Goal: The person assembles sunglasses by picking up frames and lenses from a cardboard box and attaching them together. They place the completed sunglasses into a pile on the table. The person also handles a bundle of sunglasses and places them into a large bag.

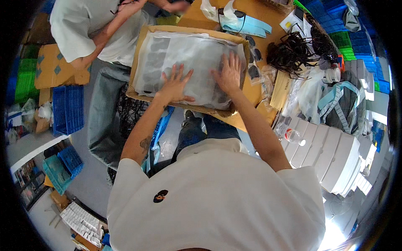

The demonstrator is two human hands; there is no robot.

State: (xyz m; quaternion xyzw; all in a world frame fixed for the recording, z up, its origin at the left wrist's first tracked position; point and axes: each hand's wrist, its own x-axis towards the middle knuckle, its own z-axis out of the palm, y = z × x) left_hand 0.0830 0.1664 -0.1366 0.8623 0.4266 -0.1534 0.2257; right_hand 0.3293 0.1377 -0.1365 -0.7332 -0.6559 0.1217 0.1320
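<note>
A shallow cardboard box (136, 62) rests in front of me at the table's edge. Inside it, a thin whitish translucent sheet (197, 52) covers rows of dark rounded shapes, which look like sunglasses but are too veiled to be sure. My left hand (176, 85) lies flat on the sheet near the box's close edge, fingers spread. Farther right, my right hand (229, 75) also presses flat on the sheet, its fingers apart. Neither hand holds anything.
A co-worker in a white shirt (79, 29) stands at the upper left. Sunglasses (254, 69), a tangle of black frames (293, 52) and a light-blue pouch (253, 27) lie on the table (197, 16). White boxes (314, 146) and a plastic bottle (293, 136) are at right; blue crates (68, 109) at left.
</note>
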